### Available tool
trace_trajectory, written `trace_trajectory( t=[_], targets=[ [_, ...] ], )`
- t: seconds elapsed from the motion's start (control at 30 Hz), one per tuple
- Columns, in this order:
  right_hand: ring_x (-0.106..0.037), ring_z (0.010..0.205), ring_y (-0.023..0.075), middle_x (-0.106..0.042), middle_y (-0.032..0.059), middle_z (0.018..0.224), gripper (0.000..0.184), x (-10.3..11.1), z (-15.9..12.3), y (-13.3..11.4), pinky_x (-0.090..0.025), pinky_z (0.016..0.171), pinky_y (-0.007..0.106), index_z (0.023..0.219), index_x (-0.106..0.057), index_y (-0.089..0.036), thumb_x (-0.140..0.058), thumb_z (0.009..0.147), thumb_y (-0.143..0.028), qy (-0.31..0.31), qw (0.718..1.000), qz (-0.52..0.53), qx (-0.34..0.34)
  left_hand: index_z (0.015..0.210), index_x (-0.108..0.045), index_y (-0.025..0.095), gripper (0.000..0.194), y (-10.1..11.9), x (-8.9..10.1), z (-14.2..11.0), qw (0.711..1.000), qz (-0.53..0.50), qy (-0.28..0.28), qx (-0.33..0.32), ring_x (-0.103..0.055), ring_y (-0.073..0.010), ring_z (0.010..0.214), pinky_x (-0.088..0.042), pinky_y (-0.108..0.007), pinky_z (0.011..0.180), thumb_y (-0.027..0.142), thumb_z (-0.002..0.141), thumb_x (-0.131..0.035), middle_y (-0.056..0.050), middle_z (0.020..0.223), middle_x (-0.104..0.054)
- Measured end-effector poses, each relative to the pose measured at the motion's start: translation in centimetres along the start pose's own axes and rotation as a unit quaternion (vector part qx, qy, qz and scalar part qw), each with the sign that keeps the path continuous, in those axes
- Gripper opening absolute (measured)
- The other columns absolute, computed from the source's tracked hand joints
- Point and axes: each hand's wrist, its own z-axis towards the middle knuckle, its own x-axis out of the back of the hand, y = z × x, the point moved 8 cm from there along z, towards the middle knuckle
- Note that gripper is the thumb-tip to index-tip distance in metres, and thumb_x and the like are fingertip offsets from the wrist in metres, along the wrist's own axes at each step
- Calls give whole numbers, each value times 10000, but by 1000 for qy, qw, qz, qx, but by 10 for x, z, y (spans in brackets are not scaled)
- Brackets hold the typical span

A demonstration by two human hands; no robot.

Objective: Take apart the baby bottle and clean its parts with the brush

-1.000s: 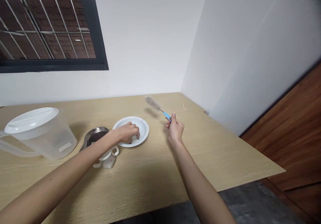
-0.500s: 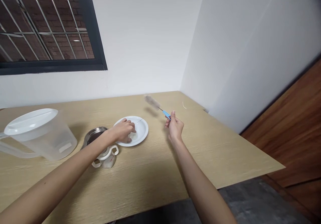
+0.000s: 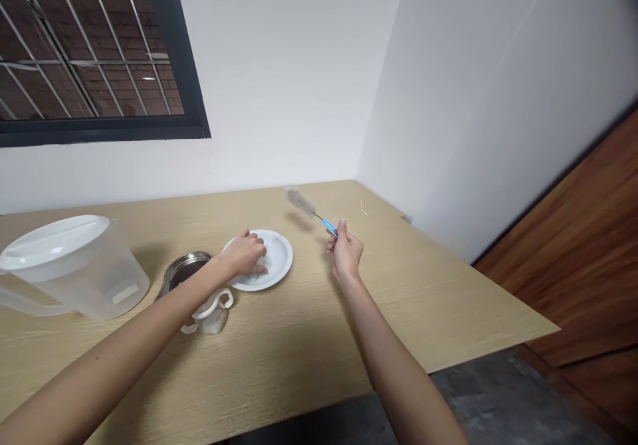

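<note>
My right hand (image 3: 345, 249) is wrapped round the blue handle of a bottle brush (image 3: 300, 201), its grey bristles pointing up and left above the table. My left hand (image 3: 246, 255) is over a white plate (image 3: 283, 267), fingers curled down. From its fingers a thin wire-like stick (image 3: 273, 240) reaches toward the plate's far rim. A small clear piece (image 3: 253, 277) shows under the fingers on the plate; its kind is unclear. Below the left forearm stands a small bottle with two white handles (image 3: 213, 317), partly covered by the arm.
A metal bowl (image 3: 192, 257) holding dark liquid sits behind the left forearm. At the far left is a clear lidded pitcher (image 3: 119, 275). A thin bent white strip (image 3: 363, 208) lies near the table's (image 3: 448, 305) back right corner, close to the wall.
The left hand's fingers have shifted slightly over the plate, and the clear piece now shows lower, beneath them. My right hand holds the brush almost unmoved. The whole view has drifted a little.
</note>
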Motion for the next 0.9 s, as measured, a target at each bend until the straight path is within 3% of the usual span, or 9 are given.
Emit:
trace_trajectory(
  t=[0.13, 0.23, 0.37, 0.53, 0.7, 0.8, 0.9],
  targets=[
    [-448, 412, 60, -532, -27, 532, 541, 1, 0, 1, -361, 390, 210, 732, -659, -120, -638, 771, -659, 4, 1000, 12, -12, 826, -722, 173, 214, -4, 2, 0, 999, -20, -10, 27, -647, -289, 903, -379, -416, 909, 358, 724, -693, -126, 865, -720],
    [-481, 441, 67, -551, -24, 555, 491, 0, 2, 3, -413, 425, 211, 754, -651, -124, -665, 775, -614, 2, 999, 31, -30, 860, -708, 170, 244, -8, 5, -1, 998, -44, -2, 39, -654, -289, 898, -404, -410, 907, 308, 660, -701, -125, 896, -718],
    [-528, 498, 79, -571, -20, 601, 396, -4, 2, 8, -471, 473, 209, 776, -625, -148, -707, 776, -535, -28, 996, 58, -64, 1013, -679, 159, 392, -21, 17, -9, 993, -94, 39, 63, -650, -284, 939, -444, -388, 901, 318, 655, -689, -122, 1002, -705],
    [-452, 470, 48, -544, -43, 635, 314, -18, -4, 9, -392, 402, 160, 836, -610, -170, -749, 770, -444, -101, 987, 77, -100, 1059, -640, 164, 358, -48, 37, -42, 969, -186, 113, 115, -654, -196, 888, -512, -272, 754, 341, 748, -630, -67, 1000, -695],
    [-429, 455, 43, -564, -36, 684, 366, -33, -15, 9, -358, 367, 155, 907, -608, -176, -784, 725, -439, -174, 973, 69, -136, 978, -689, 154, 335, -82, 37, -96, 878, -386, 234, 161, -673, -202, 878, -538, -312, 797, 372, 726, -725, -70, 1004, -720],
    [-350, 414, 22, -552, -64, 692, 452, -34, -18, 8, -239, 321, 136, 918, -555, -208, -830, 655, -453, -179, 974, 51, -128, 1007, -694, 129, 438, -102, 18, -126, 804, -481, 281, 209, -691, -218, 887, -555, -351, 850, 408, 683, -789, -103, 1027, -732],
    [-272, 398, 4, -511, -104, 664, 549, -33, -18, 6, -220, 333, 121, 946, -504, -236, -861, 600, -470, -173, 979, 28, -103, 1019, -687, 116, 494, -115, -5, -147, 730, -555, 320, 240, -700, -229, 905, -560, -372, 880, 417, 652, -824, -115, 1012, -740]
  ],
)
